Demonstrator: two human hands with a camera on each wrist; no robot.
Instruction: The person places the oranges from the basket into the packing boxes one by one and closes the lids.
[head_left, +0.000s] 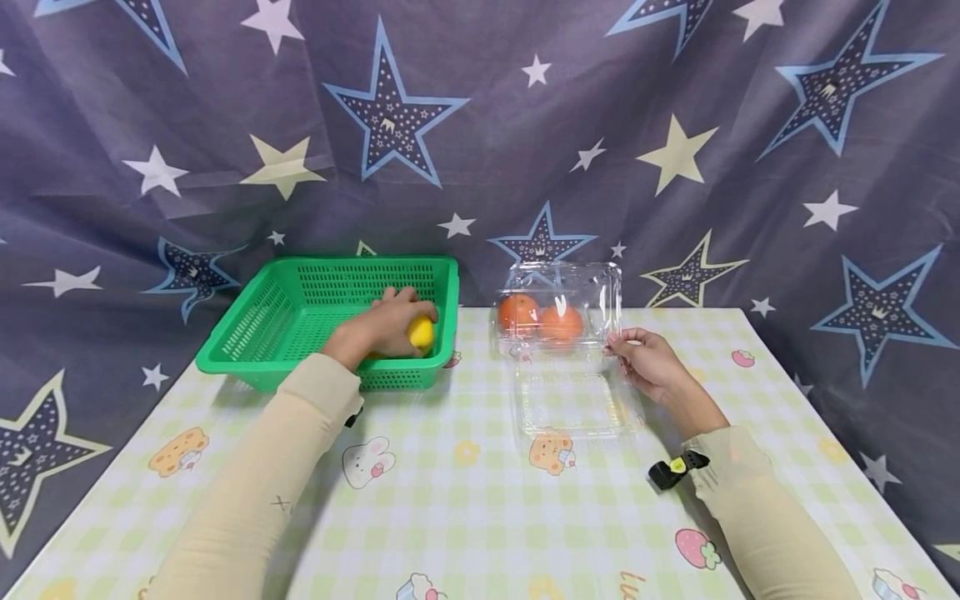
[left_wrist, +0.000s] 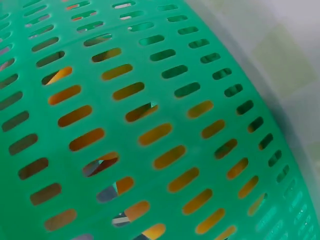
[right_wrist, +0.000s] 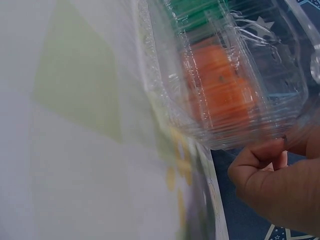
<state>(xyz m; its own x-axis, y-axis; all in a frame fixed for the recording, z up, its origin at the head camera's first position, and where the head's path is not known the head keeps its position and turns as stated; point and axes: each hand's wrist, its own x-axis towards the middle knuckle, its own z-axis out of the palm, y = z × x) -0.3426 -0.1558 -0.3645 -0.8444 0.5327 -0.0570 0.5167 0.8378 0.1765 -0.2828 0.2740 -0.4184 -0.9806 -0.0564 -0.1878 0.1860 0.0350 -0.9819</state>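
Note:
My left hand (head_left: 390, 323) reaches down into the green basket (head_left: 322, 367) at its right end, fingers curled over a yellow lemon (head_left: 421, 334) that shows partly past the hand. Yellow and orange patches show through the slots of the basket wall (left_wrist: 150, 115) in the left wrist view. On the right, a clear plastic clamshell box (head_left: 573, 404) stands with its lid raised. Two oranges (head_left: 561, 323) sit side by side in its back half. My right hand (head_left: 651, 360) pinches the box's right edge between thumb and fingers.
A checked tablecloth (head_left: 450, 500) with cartoon prints covers the table. Behind the table hangs a dark curtain (head_left: 480, 125) with stars. The table's back edge runs close behind the basket and the box.

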